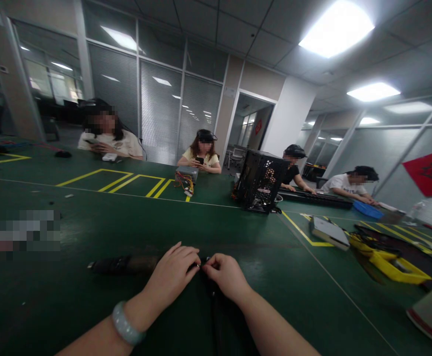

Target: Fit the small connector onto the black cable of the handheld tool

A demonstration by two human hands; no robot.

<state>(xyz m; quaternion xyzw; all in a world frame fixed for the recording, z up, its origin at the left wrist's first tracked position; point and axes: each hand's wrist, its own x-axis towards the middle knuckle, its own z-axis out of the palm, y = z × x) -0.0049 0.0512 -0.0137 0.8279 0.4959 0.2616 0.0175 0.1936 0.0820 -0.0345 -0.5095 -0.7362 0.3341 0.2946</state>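
A long, dark electric screwdriver (pixel 127 264) lies across the table in front of me, its small metal tip pointing left. My left hand (pixel 175 269) is closed over its right end, covering that part. Close beside it, my right hand (pixel 225 274) pinches a black cable (pixel 213 295) by its end, thumb and forefinger together. A small bright metal bit shows between the fingertips of both hands. Whether the cable end is joined to the screwdriver is hidden by my fingers. The cable runs down towards me between my forearms.
Beyond my hands stand a black computer case (pixel 262 180) and a power supply (pixel 187 174) with loose wires. To the right lie a grey metal box (pixel 329 232), a yellow tray (pixel 399 269) and a blue tray (pixel 367 209). Several people sit along the table's far side.
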